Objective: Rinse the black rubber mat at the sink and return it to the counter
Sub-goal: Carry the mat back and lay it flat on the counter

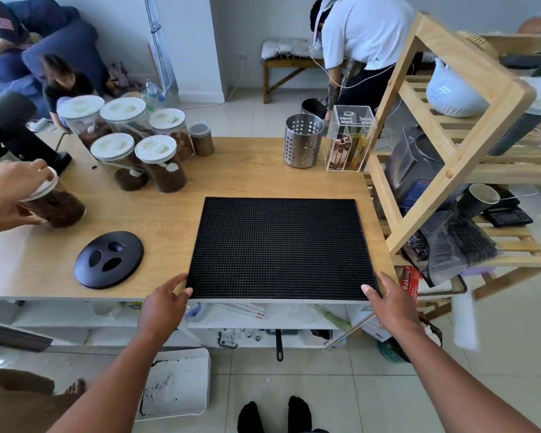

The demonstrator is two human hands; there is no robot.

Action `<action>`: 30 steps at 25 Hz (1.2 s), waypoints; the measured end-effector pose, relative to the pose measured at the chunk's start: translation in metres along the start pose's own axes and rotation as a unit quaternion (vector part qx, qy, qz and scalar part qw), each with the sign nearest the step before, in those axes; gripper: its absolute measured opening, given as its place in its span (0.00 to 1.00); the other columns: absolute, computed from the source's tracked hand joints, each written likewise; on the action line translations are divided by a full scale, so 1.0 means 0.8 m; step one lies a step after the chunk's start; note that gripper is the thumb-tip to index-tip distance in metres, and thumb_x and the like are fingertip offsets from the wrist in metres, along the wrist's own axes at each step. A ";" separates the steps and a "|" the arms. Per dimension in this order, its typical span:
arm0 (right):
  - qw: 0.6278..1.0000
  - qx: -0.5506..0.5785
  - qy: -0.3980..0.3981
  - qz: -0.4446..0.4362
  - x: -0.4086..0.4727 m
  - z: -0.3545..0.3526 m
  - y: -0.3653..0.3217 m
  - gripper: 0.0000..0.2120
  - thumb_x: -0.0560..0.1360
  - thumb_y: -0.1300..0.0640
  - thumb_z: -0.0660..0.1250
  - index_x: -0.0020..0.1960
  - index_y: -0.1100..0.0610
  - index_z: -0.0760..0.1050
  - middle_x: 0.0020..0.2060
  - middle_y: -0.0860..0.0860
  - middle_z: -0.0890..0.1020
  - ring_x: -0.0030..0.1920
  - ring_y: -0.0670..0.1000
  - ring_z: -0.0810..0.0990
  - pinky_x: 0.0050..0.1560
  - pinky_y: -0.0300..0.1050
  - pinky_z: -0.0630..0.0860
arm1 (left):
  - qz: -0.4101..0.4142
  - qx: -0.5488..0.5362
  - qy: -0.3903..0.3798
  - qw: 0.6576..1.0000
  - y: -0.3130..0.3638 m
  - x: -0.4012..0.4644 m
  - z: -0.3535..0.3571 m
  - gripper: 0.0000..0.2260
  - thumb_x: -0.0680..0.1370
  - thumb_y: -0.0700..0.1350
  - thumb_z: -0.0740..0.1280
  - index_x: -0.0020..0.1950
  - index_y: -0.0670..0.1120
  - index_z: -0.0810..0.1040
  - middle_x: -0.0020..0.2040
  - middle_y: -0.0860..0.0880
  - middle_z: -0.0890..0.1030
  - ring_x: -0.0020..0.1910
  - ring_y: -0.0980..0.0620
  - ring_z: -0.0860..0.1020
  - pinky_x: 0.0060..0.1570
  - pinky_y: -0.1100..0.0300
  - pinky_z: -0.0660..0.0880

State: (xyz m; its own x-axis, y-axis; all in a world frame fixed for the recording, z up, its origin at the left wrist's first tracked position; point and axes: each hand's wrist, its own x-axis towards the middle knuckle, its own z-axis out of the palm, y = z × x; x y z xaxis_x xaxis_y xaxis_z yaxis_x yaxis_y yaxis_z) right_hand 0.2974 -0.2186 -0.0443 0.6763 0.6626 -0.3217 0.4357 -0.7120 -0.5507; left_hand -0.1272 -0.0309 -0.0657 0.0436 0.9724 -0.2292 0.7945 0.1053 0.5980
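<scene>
The black rubber mat [278, 245] lies flat on the wooden counter [169, 210], its near edge flush with the counter's front edge. My left hand [166, 303] grips the mat's near left corner, thumb on top. At the near right corner my right hand [391, 303] holds the mat the same way. No sink is in view.
Another person's hand [10, 195] holds a jar of coffee beans [57, 204] at the left. A black lid [108, 260], several white-lidded jars [156, 164], a steel utensil holder [303, 140] and an acrylic box [349, 139] stand on the counter. A wooden shelf rack [456, 145] stands close on the right.
</scene>
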 end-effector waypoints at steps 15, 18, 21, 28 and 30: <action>0.962 -0.157 0.030 -0.220 0.038 0.058 -0.112 0.31 0.84 0.42 0.58 0.82 0.55 0.62 0.83 0.58 0.59 0.84 0.58 0.52 0.81 0.57 0.54 | 0.206 0.142 0.020 0.968 0.143 0.035 0.054 0.25 0.83 0.53 0.61 0.78 0.45 0.68 0.77 0.44 0.70 0.76 0.43 0.67 0.72 0.48 0.68; 0.950 -0.221 0.013 -0.221 0.060 0.078 -0.113 0.35 0.84 0.37 0.50 0.84 0.56 0.54 0.85 0.59 0.46 0.84 0.59 0.41 0.82 0.61 0.45 | 0.233 0.176 -0.023 0.956 0.156 0.052 0.077 0.29 0.85 0.58 0.53 0.82 0.44 0.57 0.83 0.44 0.53 0.83 0.45 0.49 0.80 0.47 0.51; 0.935 -0.265 0.018 -0.234 0.066 0.099 -0.106 0.39 0.83 0.33 0.43 0.85 0.58 0.52 0.84 0.61 0.47 0.84 0.60 0.41 0.82 0.64 0.44 | 0.249 0.209 -0.053 0.944 0.152 0.053 0.104 0.34 0.84 0.61 0.47 0.83 0.42 0.48 0.84 0.42 0.45 0.82 0.45 0.40 0.80 0.45 0.42; 0.919 -0.297 0.057 -0.254 0.069 0.114 -0.096 0.38 0.84 0.35 0.48 0.83 0.61 0.59 0.83 0.63 0.58 0.84 0.62 0.52 0.80 0.68 0.52 | 0.265 0.262 -0.014 0.928 0.129 0.055 0.134 0.35 0.84 0.63 0.43 0.83 0.40 0.48 0.83 0.41 0.45 0.82 0.45 0.39 0.80 0.43 0.43; 0.918 -0.298 0.063 -0.256 0.069 0.115 -0.096 0.38 0.84 0.35 0.48 0.83 0.61 0.58 0.83 0.63 0.57 0.84 0.62 0.52 0.80 0.68 0.52 | 0.265 0.254 -0.011 0.930 0.130 0.056 0.134 0.35 0.84 0.63 0.44 0.83 0.40 0.49 0.84 0.41 0.47 0.82 0.45 0.40 0.80 0.43 0.43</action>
State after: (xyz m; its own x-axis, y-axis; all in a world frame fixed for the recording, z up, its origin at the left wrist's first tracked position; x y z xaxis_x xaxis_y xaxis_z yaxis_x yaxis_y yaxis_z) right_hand 0.2467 -0.1061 -0.0910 0.3395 0.9403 -0.0248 0.9373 -0.3404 -0.0744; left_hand 0.0224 0.0010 -0.0964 0.5184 0.8548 -0.0238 0.8413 -0.5048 0.1933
